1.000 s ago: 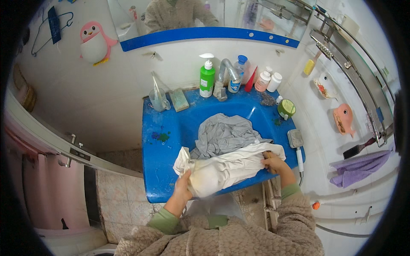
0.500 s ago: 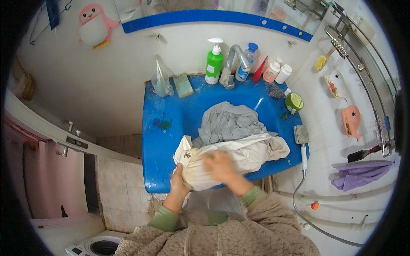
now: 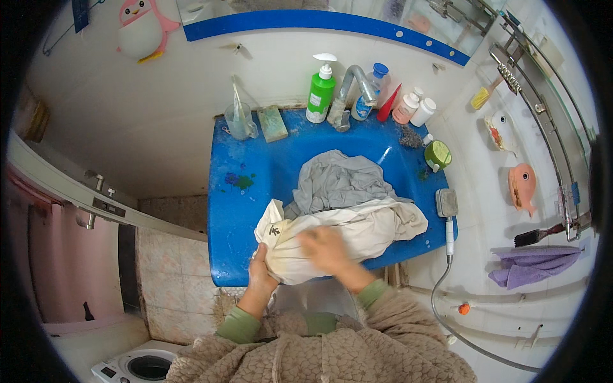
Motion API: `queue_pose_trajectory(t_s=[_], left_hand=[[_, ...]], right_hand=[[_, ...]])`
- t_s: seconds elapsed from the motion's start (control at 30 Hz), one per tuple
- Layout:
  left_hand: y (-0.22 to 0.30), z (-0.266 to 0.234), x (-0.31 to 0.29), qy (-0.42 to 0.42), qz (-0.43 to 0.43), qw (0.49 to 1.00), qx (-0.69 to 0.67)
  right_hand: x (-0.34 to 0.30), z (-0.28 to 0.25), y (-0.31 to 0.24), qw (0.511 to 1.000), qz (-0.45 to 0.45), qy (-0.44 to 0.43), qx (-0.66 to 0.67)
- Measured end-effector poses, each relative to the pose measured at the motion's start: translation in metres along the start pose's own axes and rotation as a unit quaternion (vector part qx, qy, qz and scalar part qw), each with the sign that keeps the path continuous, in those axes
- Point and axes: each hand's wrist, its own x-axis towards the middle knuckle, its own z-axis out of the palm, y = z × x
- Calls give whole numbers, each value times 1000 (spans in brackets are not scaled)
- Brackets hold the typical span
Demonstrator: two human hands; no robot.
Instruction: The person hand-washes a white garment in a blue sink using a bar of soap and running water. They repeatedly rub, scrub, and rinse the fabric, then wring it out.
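Note:
A cream-white cloth garment (image 3: 364, 230) with a small dark mark near its left corner is spread along the front of the blue sink (image 3: 223, 210). My left hand (image 3: 260, 273) grips its near left edge, thumb on top. Over the middle of the same cloth is my right hand (image 3: 325, 250), bent down against it. Motion smears its fingers, so whether anything is in them cannot be made out. Behind the cream cloth, a crumpled grey garment (image 3: 341, 182) lies in the basin.
Along the back rim stand a clear mug (image 3: 241, 121), a soap box (image 3: 272, 124), a green pump bottle (image 3: 320, 92), the tap (image 3: 348, 96) and several small bottles. A shower head (image 3: 447, 203) with its hose rests at the right edge. A purple towel (image 3: 530, 265) hangs on the right.
The right hand is blurred over nearly the same spot of cream cloth in both frames. My left hand keeps its grip. The whole view has shifted slightly.

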Motion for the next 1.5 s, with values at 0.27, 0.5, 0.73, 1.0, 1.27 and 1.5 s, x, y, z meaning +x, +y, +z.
queue_pose_trajectory(t_s=[0.27,0.5,0.73,1.0,1.27,1.5], left_hand=[[-13,1,8,-17,41,999,9],[-2,3,-5,-16,16,999,-29],[-10,7,-1,1,22,1000,10],[0,-8,-7,-12,9,1000,-21],[30,39,-11,-126,-120,912,372],[14,211,-40,-275,-38,932,232]], right_hand=[[0,-11,29,989,124,71,-47],[-5,-19,15,992,76,-58,85],[-7,-22,48,972,179,119,-95],[-17,-21,37,999,27,-10,-40],[-44,-61,109,695,178,182,673],[-93,-91,92,414,136,205,876]])
